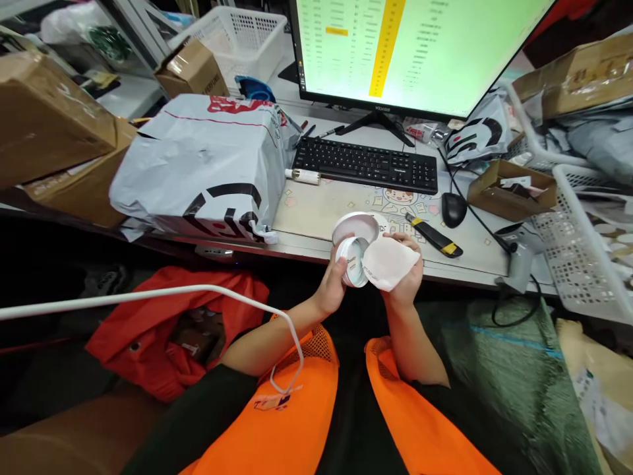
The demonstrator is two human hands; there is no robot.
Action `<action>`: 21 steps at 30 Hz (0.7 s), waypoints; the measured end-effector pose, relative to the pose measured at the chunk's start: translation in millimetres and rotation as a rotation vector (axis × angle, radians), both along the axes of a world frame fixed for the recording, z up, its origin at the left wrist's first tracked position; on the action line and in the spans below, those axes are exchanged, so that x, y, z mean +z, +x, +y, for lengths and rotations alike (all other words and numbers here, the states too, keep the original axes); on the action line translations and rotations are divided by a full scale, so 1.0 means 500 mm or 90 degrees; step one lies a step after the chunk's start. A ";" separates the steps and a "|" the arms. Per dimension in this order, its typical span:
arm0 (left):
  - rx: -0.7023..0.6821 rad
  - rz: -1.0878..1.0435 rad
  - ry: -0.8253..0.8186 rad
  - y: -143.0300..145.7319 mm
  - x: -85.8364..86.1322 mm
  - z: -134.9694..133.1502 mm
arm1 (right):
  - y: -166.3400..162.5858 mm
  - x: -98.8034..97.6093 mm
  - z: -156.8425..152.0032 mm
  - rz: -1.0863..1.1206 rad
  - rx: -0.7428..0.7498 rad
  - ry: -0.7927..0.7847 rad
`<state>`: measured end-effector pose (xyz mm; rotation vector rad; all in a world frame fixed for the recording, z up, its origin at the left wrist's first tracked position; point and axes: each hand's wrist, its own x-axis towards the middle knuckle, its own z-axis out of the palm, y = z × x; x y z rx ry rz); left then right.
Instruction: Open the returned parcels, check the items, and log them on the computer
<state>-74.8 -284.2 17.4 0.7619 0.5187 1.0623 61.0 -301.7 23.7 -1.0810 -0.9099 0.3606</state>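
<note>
My left hand (332, 285) is closed around a small round white tub (353, 262), its pale inner face with small print turned up toward me. My right hand (408, 280) grips a thin white piece (388, 262), rounded on one side and pointed on the other, with faint print along its edge. It overlaps the tub's right rim. Just behind the tub, a larger white ring-shaped piece (357, 225) shows at the desk edge; whether a hand touches it is unclear. A black and yellow box cutter (434, 236) lies right of my right hand.
A grey-white parcel (198, 165) fills the desk's left side. Behind my hands are a keyboard (366, 163), a mouse (453, 210) and a monitor (420, 53). A scanner (518, 260), an open carton (512, 188) and a white basket (588, 244) stand right. A white cable (198, 288) crosses my left arm.
</note>
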 end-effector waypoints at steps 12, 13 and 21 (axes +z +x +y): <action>0.057 0.026 -0.054 -0.028 0.007 0.018 | -0.094 -0.016 -0.042 -0.541 0.148 -0.081; 0.064 0.038 -0.048 -0.034 0.008 0.018 | -0.104 -0.021 -0.047 -0.556 0.146 -0.103; 0.007 0.004 -0.221 -0.080 0.020 0.045 | -0.071 -0.010 -0.075 -0.497 0.453 -0.114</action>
